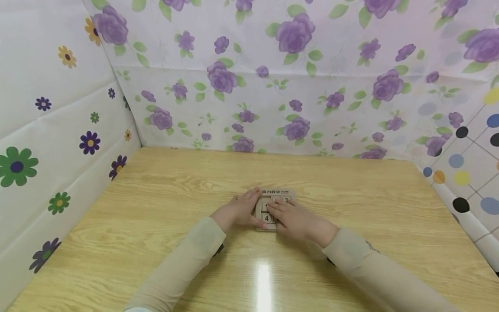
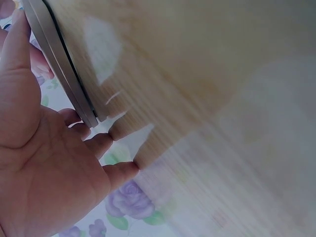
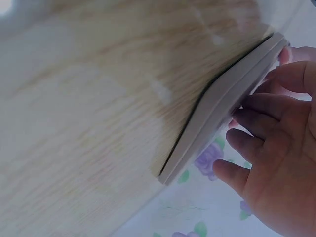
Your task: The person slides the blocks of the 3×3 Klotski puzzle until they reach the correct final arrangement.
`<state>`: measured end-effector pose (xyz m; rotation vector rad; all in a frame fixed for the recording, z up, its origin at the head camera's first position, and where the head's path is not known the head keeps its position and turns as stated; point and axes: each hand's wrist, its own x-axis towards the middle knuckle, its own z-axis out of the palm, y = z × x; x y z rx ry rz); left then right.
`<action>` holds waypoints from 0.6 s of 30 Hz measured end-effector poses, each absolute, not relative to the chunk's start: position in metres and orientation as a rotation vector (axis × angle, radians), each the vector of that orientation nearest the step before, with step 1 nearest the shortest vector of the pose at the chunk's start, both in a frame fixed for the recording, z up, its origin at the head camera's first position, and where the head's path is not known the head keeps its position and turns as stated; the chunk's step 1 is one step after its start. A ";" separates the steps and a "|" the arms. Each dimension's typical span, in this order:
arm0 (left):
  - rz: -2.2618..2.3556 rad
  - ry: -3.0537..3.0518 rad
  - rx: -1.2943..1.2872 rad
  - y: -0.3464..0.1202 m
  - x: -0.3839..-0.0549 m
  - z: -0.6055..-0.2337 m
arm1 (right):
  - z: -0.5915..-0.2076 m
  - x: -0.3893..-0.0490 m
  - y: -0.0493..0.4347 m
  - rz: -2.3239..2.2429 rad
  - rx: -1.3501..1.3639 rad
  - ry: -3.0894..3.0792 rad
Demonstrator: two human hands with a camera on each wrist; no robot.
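On the worktop [image 1: 156, 195], near the middle: one number sliding puzzle [image 1: 290, 192], grey-beige, flat, rounded at the corners, with Chinese characters printed along its far rim. Dark underside edge, visible from both wrists.

Numbered square tiles, set in the puzzle's tray: tile 4 [image 1: 267, 219] at the left, on the near side; tile 1 [image 1: 265, 206] just beyond it, partly covered; tile 3 [image 1: 287, 200] at the far right. Remaining tiles hidden under fingers.

Hands, two, bare, near each other, both on the puzzle. Left hand [image 1: 242, 210]: holds the left side, thumb at the near rim, forefinger at the far left corner. Right hand [image 1: 297, 220]: fingers extended and laid across the tiles from the right, gripping nothing.

Sleeves, two, pale beige: left sleeve [image 1: 183, 262] and right sleeve [image 1: 383, 271], both reaching the wrists.

Worktop: light wood grain, glossy, one bright reflection [image 1: 264, 286] on the near side.

Surrounding sheets, three: purple-rose sheet [image 1: 253, 108] behind; daisy-print sheet [image 1: 46, 143] at left; dotted sheet [image 1: 471, 190] at right.
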<state>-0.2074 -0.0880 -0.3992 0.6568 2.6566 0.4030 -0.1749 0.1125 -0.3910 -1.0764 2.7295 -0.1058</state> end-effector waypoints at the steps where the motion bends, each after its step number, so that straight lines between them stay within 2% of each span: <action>1: 0.401 2.659 0.655 -0.088 -0.208 -0.399 | -0.392 -0.177 0.112 -0.109 -1.069 2.732; 11: 0.413 2.646 0.653 -0.088 -0.208 -0.401 | -0.396 -0.190 0.110 -0.069 -1.078 2.782; 18: 0.429 2.645 0.652 -0.090 -0.209 -0.400 | -0.396 -0.188 0.112 -0.063 -1.087 2.764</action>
